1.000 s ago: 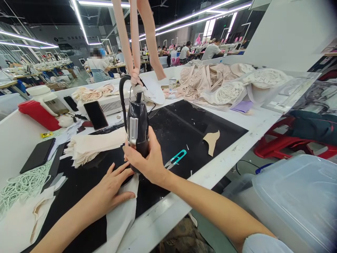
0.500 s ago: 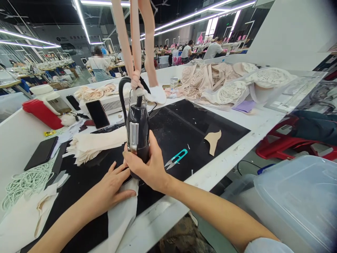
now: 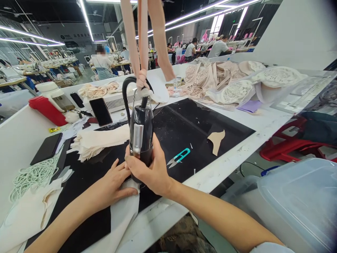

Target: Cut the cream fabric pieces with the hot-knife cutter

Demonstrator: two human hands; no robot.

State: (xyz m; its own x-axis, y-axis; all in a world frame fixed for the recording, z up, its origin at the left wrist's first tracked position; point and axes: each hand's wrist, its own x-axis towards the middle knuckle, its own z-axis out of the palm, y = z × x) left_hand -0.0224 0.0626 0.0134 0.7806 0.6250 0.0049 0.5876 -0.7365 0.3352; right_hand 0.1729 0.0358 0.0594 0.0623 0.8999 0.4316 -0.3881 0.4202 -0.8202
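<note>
My right hand (image 3: pixel 151 168) is wrapped round the lower body of a black electric hand tool (image 3: pixel 142 123) with a metal plate on its side. The tool stands nearly upright on a pale fabric piece (image 3: pixel 123 214); its working end is hidden. Knotted pink straps (image 3: pixel 143 45) hold it from above, and a thick black cable loops from its top. My left hand (image 3: pixel 117 184) lies flat with fingers spread, pressing the fabric just left of the tool. Turquoise thread snips (image 3: pixel 181 156) and a beige curved offcut (image 3: pixel 217 140) lie to the right on the black mat (image 3: pixel 179 126).
A stack of cream fabric pieces (image 3: pixel 98 142) lies left, beside a propped phone (image 3: pixel 100 111) and a red cup (image 3: pixel 47 110). Pale green cord (image 3: pixel 34 175) is at far left. Lace bras (image 3: pixel 234 84) are heaped at back right. A lidded plastic bin (image 3: pixel 297 200) stands right of the table.
The whole view has shifted slightly, so the scene sits a little further right. My hands keep the same hold on the tool and fabric. The loose strap end has swung right.
</note>
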